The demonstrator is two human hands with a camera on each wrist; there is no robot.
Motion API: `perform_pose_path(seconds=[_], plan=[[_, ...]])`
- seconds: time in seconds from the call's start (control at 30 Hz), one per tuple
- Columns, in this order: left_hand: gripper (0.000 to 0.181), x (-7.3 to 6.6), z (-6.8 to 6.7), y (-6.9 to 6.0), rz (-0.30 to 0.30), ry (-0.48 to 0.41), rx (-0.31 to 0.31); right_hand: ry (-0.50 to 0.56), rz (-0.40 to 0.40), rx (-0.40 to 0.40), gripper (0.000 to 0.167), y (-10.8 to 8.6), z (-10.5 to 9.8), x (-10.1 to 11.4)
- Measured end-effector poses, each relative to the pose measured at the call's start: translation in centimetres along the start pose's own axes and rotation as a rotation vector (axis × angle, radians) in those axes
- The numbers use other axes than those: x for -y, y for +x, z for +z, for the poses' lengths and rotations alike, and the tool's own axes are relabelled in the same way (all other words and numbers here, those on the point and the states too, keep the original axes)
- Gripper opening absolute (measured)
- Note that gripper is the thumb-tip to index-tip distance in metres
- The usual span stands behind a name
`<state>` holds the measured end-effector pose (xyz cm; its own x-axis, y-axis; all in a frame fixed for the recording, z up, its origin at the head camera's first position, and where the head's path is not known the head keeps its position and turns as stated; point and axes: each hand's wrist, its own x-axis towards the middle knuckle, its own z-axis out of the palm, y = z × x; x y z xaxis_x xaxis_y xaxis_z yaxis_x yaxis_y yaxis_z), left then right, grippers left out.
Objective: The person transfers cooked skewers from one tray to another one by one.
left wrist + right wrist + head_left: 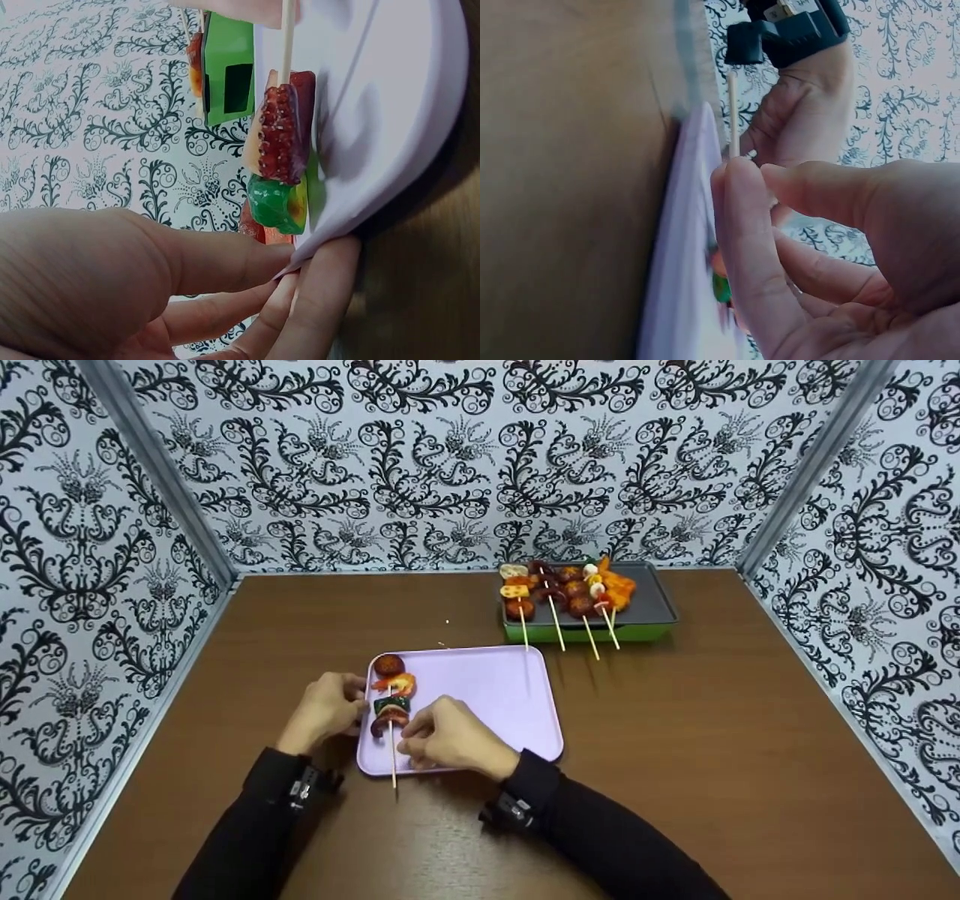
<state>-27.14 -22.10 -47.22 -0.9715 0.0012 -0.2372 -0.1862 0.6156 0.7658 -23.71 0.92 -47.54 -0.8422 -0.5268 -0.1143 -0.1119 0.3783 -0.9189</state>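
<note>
A lavender tray (480, 690) lies on the table with a toy food skewer (391, 706) along its left side. The skewer carries a round brown piece, an orange shrimp-like piece, a green piece and a reddish-brown tentacle-like piece; its bare stick (733, 112) points toward the person past the tray's front edge. My left hand (327, 711) pinches the tray's left rim between thumb and fingers, clearly seen in the left wrist view. Close to the right of the stick is my right hand (450, 735), thumb and fingertips near each other; whether they touch the stick is unclear.
Behind the tray, to the right, stands a green toy grill (660, 631) with a dark grey top. Several skewers (581, 592) lie on it, sticks overhanging the front. Patterned panels (450, 465) enclose the brown table (720, 720) at the back and sides.
</note>
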Motion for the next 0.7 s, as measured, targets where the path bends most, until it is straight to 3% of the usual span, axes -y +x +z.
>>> perform_pose_path(seconds=[0.33, 0.7], plan=[[0.043, -0.1, 0.1, 0.0, 0.0, -0.007, 0.0, -0.267, -0.132, -0.159, 0.032, -0.4, -2.9, 0.9], [0.041, 0.0, -0.1, -0.1, 0.027, 0.007, -0.01, -0.343, -0.186, -0.36, 0.044, -0.7, -5.8, 1.1]])
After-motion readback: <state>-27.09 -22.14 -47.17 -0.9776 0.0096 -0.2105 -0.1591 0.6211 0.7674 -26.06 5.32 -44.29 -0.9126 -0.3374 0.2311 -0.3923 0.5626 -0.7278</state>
